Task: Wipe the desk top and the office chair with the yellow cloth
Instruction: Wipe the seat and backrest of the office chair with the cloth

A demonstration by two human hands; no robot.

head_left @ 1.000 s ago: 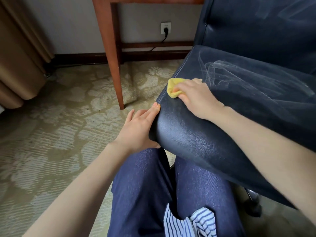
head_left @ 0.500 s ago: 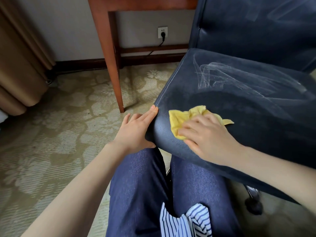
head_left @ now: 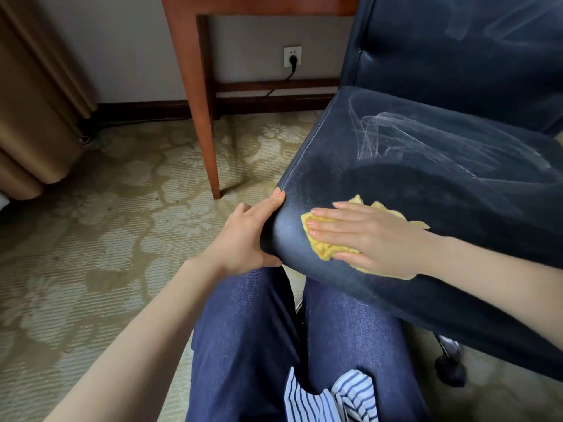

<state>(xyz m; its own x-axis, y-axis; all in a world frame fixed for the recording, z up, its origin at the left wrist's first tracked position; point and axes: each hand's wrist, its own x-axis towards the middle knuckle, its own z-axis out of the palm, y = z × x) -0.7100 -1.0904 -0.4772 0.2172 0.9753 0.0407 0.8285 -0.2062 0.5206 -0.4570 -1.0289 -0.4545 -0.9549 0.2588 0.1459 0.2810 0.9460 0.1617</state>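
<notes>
Right hand (head_left: 374, 236): flat, fingers straight, pressing yellow cloth (head_left: 320, 254) beneath palm.
Left hand (head_left: 246, 236): clasps office chair (head_left: 426, 184) seat corner, just beside cloth.
Cloth: on seat, bunched edges showing round fingers.

floral carpet (head_left: 106, 239), tan curtain (head_left: 36, 102), wall socket (head_left: 293, 55), striped shirt (head_left: 329, 397)

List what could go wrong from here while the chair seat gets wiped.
1. A caster shows under the seat; only the left hand gripping its front corner steadies it, so a hard push could roll it.
2. The right hand presses the yellow cloth with flat fingers, not gripping; the bunched cloth might slip out.
3. Pale streaks farther back on the seat could be missed.
</notes>
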